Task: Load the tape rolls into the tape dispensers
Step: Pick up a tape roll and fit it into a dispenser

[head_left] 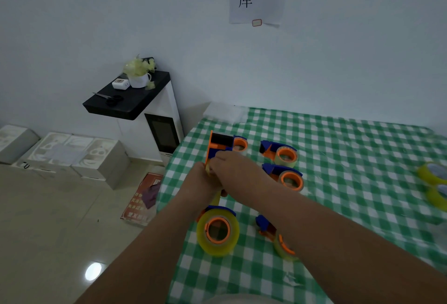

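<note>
An orange, blue and black tape dispenser (219, 145) is held upright above the table's left edge. My left hand (202, 179) grips its lower part together with a yellow tape roll (216, 198) that is mostly hidden under my hands. My right hand (229, 167) closes its fingers on the dispenser from the right. Loaded dispensers lie around: one behind (239, 145), two at the middle (280, 153) (289, 177), one near (217, 230), one partly under my right forearm (278, 238). Two loose yellow rolls (434, 173) (437, 196) lie at the right edge.
The table carries a green and white checked cloth (350, 158). Left of it stand a white cabinet with a black top (130, 100) holding scissors and a cup, white boxes (72, 156) on the floor, and a red sheet (142, 199) by the table's edge.
</note>
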